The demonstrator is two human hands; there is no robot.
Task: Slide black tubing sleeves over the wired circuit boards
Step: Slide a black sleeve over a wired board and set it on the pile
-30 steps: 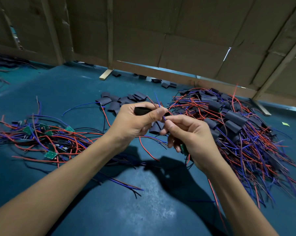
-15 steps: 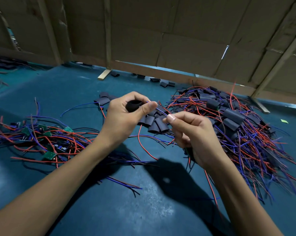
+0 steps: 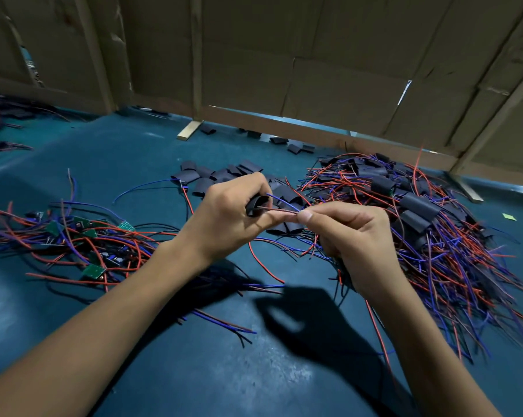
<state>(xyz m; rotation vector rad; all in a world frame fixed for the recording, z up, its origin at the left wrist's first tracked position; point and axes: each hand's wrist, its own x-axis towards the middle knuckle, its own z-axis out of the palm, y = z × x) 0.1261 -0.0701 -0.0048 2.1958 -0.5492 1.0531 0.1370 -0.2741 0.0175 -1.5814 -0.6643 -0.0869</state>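
The left hand (image 3: 224, 224) holds 1 black sleeve (image 3: 257, 206) above the bench (image 3: 139, 164), fingers curled round it. The sleeve's open mouth is turned toward the other hand, evidently so the wires can be fed straight in.

The right hand (image 3: 353, 236) pinches a small bundle of wires (image 3: 281, 209) between thumb and forefinger close to their free ends; holding them that short keeps the limp ends stiff and together. The wire tips sit at or just inside the sleeve mouth. A loose bunch of wires hangs from below this hand. The circuit board on these wires is not visible; it is probably hidden within the right palm.

Supplies are sorted by state, which keeps the reach short:
- bare boards with wires (image 3: 73, 236) lie to the left, not yet sleeved;
- spare sleeves (image 3: 218, 176) lie directly beyond the hands;
- the finished pile (image 3: 419, 212), boards already covered, lies to the right.

Assessment: threading is at its start; the sleeve has yet to travel along the wires onto the board. A stray strand missing the mouth is the likely fault.
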